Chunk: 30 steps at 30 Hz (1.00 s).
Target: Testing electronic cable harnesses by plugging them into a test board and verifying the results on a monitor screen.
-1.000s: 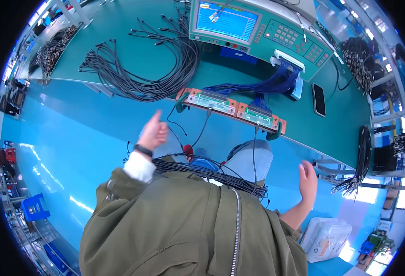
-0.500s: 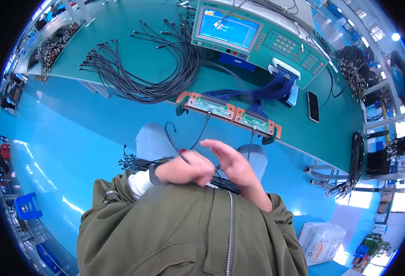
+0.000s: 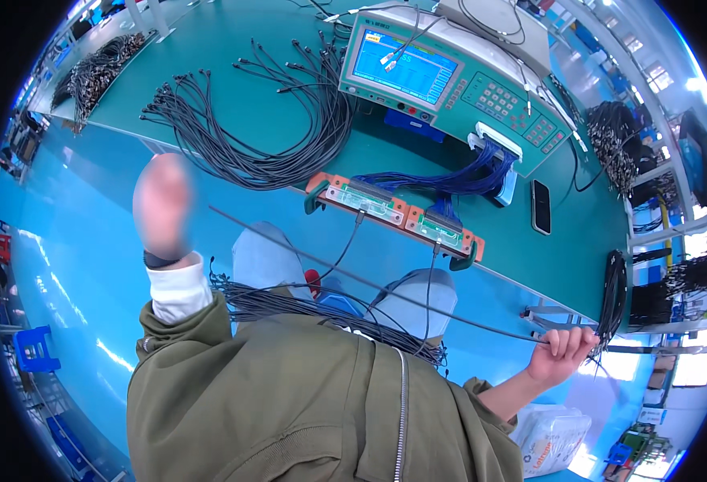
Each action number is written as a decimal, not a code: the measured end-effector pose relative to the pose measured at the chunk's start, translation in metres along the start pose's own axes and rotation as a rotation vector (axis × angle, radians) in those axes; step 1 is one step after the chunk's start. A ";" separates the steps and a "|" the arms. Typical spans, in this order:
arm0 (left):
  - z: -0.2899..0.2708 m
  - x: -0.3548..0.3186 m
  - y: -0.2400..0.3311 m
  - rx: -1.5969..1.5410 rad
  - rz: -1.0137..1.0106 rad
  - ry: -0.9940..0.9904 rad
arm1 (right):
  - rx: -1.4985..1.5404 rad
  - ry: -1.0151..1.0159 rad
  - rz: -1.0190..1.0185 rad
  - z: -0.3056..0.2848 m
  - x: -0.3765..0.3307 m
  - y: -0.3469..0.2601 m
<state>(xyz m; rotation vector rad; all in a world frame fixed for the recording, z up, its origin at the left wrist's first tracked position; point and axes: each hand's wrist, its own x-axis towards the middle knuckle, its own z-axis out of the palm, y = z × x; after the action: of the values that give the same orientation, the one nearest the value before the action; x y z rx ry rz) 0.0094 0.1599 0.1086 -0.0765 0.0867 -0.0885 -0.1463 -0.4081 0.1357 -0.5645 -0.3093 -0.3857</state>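
Observation:
Off to the right, my right hand [image 3: 562, 355] is closed round a black cable [image 3: 385, 287]. This cable stretches slantwise across my lap, and its far part ends or fades near my left hand [image 3: 163, 202]. The left hand is raised at the left, smeared by motion, so its fingers cannot be read. Two other cables are plugged into the test fixture [image 3: 365, 204] clamped on the table's front edge, and they hang toward my lap. A bundle of black cables [image 3: 289, 305] lies across my thighs.
Behind the fixture stands a tester [image 3: 458, 88] with a lit screen, joined by blue wires [image 3: 434, 177]. A large cable bundle [image 3: 249, 153] lies at left on the green table, a phone [image 3: 541, 207] at right. More cables [image 3: 613, 293] hang over the right edge.
My hands were close together over my lap. The left has swung out up-left and the right far right, with a cable now drawn out between them. The screen display changed.

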 end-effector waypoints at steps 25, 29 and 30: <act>-0.093 0.010 -0.170 1.796 -0.020 -0.005 | -0.785 0.353 0.689 -0.045 0.009 0.163; -0.120 0.027 -0.202 1.517 -0.228 0.079 | -0.728 0.370 0.688 -0.050 0.009 0.214; -0.120 0.029 -0.208 1.317 -0.252 0.118 | -0.715 0.383 0.693 -0.048 0.008 0.215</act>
<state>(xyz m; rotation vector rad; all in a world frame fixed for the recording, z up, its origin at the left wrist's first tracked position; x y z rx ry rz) 0.0097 -0.0577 0.0036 1.2369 0.1229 -0.3853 -0.0372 -0.2703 0.0023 -1.2237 0.4185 0.0927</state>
